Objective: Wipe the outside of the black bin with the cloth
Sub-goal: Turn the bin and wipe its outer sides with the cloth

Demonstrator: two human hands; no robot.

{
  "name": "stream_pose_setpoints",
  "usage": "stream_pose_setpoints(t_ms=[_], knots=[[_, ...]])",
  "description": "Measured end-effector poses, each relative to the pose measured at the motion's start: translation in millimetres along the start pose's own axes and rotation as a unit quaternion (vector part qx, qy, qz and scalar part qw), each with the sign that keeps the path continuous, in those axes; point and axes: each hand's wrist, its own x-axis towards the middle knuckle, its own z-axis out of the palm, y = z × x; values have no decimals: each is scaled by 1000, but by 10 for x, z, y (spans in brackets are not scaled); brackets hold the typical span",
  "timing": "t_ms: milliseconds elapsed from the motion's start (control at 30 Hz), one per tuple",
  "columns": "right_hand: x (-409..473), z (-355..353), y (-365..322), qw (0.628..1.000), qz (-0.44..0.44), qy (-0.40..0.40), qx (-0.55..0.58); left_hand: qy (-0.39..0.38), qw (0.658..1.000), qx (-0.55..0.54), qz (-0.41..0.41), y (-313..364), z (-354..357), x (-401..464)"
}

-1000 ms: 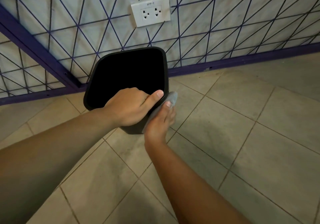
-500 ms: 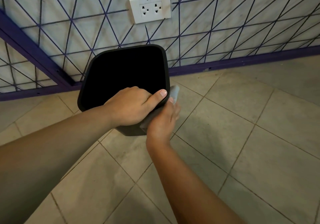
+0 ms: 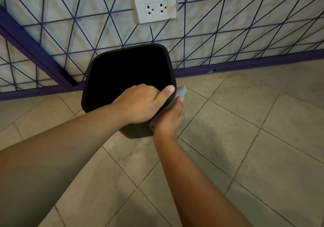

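- The right hand (image 3: 169,117) has slid up the bin's right-hand outer wall over the last second, and the grey cloth (image 3: 180,92) it presses flat there now pokes out beside the rim corner rather than lower down the side
- That reads as an upward wiping stroke nearing its top; this wall looks close to done, while the other faces probably remain to be wiped
- The right hand's fingers lie together over the cloth, pressing rather than pinching; how firmly is hard to tell from above
- The left hand (image 3: 140,104) has kept its place, curled over the near rim of the black bin (image 3: 128,72), thumb along the edge, steadying it
- The bin stands on the tiled floor (image 3: 245,139), its far side near the patterned wall (image 3: 228,33) and the purple skirting (image 3: 245,65)
- That closeness may block the cloth from the back face unless the bin is turned or pulled out
- A double socket (image 3: 155,7) sits on the wall above, well clear of the work
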Motion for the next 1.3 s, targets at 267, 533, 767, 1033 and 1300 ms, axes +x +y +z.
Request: stream_pose_setpoints(t_ms=[267,533,767,1033,1300], knots=[[48,-18,47,1000,27,13,-8,7,1000,-1,-10,54,18,4],[-59,-7,13,1000,11,14,-6,11,1000,4,-17,67,23,27],[-110,33,-37,999,-42,8,-11,5,1000,-1,-18,79,15,36],[-152,94,10,997,-77,28,8,3,1000,-13,-8,38,29,60],[-61,142,-46,997,-70,39,25,-7,1000,-27,-12,29,17,84]])
